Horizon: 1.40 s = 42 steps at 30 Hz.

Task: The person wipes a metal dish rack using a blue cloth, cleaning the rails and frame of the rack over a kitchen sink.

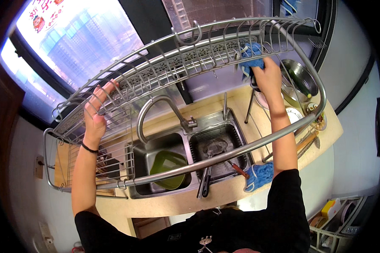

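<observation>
In a kitchen beside a bright window (88, 38), a person in a black T-shirt reaches across a metal dish rack (223, 156) above a pale tabletop (215, 199). The left hand (96, 111), wide with fingers extended, rests against the rack's wires on the left; the right hand (269, 78) grips a bunched blue cloth (252, 55) against the rack's upper right section. Below, a double sink (189, 157) holds a green basin (175, 180) in its left bowl and a strainer (215, 146) in its right. At right, a steel pot (288, 66) contains a long green vegetable (299, 84).
</observation>
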Tool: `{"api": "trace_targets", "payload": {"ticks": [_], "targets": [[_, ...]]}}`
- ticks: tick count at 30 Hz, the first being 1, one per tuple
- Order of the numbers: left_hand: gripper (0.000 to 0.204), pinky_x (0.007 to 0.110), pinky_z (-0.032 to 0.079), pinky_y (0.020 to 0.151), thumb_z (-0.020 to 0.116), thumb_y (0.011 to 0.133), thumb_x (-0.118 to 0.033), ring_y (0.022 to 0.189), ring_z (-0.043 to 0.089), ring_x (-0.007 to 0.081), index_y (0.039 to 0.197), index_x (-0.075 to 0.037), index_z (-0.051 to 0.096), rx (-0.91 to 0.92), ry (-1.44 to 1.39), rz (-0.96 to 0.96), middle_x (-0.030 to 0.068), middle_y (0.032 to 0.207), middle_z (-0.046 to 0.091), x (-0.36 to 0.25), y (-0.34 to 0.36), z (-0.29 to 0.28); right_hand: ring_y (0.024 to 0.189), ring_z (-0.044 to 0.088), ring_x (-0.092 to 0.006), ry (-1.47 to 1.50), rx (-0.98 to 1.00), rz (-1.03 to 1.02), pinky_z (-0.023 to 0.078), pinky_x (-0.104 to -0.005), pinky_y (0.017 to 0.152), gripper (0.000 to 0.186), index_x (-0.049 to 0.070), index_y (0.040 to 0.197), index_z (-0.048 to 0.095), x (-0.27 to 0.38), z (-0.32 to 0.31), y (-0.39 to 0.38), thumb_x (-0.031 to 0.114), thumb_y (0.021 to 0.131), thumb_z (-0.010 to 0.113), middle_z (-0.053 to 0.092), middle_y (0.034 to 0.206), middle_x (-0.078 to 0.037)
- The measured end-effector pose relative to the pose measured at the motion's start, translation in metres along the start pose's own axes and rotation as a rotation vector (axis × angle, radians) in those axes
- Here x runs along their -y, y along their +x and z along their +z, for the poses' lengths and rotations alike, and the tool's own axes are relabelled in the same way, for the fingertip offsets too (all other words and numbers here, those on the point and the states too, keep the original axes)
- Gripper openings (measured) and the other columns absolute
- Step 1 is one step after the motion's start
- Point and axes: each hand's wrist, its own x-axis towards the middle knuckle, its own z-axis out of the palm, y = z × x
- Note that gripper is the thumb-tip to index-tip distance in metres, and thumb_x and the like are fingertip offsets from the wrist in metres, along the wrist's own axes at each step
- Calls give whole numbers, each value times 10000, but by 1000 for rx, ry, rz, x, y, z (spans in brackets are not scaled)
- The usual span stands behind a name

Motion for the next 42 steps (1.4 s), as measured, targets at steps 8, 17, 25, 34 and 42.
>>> {"api": "trace_targets", "payload": {"ticks": [8,17,25,34,42], "targets": [[969,449,288,1125,504,797,-787,1312,489,318,1460,-84,422,-42,326,167,130,1375,562,3,10,16,723,555,-62,796,-18,131,474,-256,667,132,1,949,693,9,24,-14,86,868,633,676,789,-7],[555,348,423,942,795,753,-427,1040,603,249,1159,-58,705,-155,-12,-105,115,1052,706,32,17,26,847,635,-290,352,-233,-132,495,-352,743,173,67,994,679,17,28,-21,152,858,615,673,950,-114],[509,341,435,913,829,744,-303,996,593,206,1169,-54,701,-142,-41,-176,84,1056,709,24,25,30,969,587,-401,-114,-422,-50,504,-469,806,316,70,1038,628,1,41,-7,130,728,606,545,1130,-183],[508,369,386,1015,825,759,-302,1122,605,228,1174,-45,689,-119,-70,-119,84,1142,707,36,17,24,864,616,-344,-103,-195,-195,515,-446,715,269,113,959,657,52,52,-16,161,694,653,587,1035,-77],[494,351,442,945,810,742,-362,1008,634,270,1128,-70,712,-142,33,-72,112,1069,715,25,25,29,831,609,-317,-120,-413,-314,500,-419,691,305,124,995,637,56,58,-16,87,692,650,602,951,-75]]}}
